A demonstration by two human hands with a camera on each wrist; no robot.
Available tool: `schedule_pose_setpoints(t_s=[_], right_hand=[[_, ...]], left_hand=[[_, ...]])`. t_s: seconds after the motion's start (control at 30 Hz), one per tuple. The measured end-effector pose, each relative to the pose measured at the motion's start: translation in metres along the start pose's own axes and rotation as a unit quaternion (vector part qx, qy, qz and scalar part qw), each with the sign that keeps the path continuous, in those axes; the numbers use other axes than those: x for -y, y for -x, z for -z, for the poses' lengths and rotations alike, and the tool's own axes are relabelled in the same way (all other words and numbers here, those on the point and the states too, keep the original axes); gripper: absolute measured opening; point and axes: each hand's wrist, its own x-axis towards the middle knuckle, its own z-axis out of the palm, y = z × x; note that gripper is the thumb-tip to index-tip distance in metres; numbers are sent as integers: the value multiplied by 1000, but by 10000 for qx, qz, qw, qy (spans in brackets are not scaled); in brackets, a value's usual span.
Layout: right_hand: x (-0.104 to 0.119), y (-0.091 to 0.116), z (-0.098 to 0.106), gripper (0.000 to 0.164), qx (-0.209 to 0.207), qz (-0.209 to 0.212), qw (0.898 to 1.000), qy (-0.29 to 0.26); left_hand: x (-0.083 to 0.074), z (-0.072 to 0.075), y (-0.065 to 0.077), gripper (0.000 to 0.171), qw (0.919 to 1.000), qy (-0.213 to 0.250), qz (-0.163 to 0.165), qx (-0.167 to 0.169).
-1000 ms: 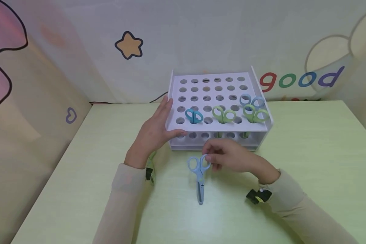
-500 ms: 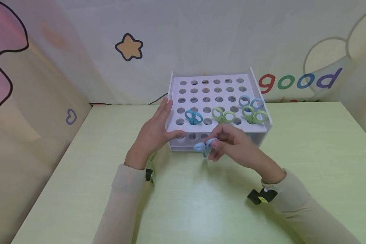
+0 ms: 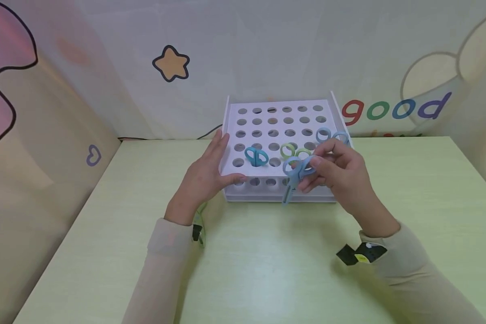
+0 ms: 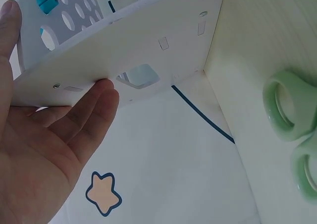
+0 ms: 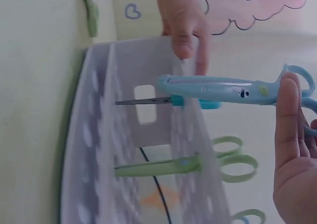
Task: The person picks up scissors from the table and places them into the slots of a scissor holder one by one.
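White two-level rack [image 3: 267, 173] with rows of round holes stands by the back wall. My left hand [image 3: 200, 180] grips its left side panel, thumb over the front corner and fingers along the outer face [image 4: 69, 50]. My right hand [image 3: 344, 175] pinches light blue scissors [image 3: 293, 177] by a handle ring, in front of the rack. Their covered blades [image 5: 213, 88] point toward the rack in the right wrist view. Teal scissors [image 3: 256, 156] and green scissors [image 3: 287, 150] stand in front-row holes. Another light blue pair [image 3: 323, 134] is at the right; my right hand hides things near it.
Green scissors [image 3: 201, 229] lie on the table beside my left wrist, partly covered by it; their handles [image 4: 292, 105] show in the left wrist view. A dark cable [image 4: 203, 112] runs behind the rack. The printed backdrop [image 3: 105, 90] closes off the back.
My right hand has lifted the light blue scissors off the table, then carried them up and right to the rack's front. The left hand stays on the rack's side.
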Motion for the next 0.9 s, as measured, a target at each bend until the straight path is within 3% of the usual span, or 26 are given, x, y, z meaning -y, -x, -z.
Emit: schedule_pose_setpoints(t_s=[0.2,0.5,0.73,0.9], right_hand=[[17,-3,7,12,-209,464,9971,-561],[33,-9,8,7,-816,851,9920,-448],[46,-20,9,11,-929,1117,9870,-682],[54,-30,10,27,-739,1516,9824,-808]], left_hand=[[-1,0,-1,112,10000,15,56,40],[-1,1,0,112,9999,-86,79,24],[0,2,1,111,9999,-107,68,22],[0,1,0,111,9999,-62,83,40]])
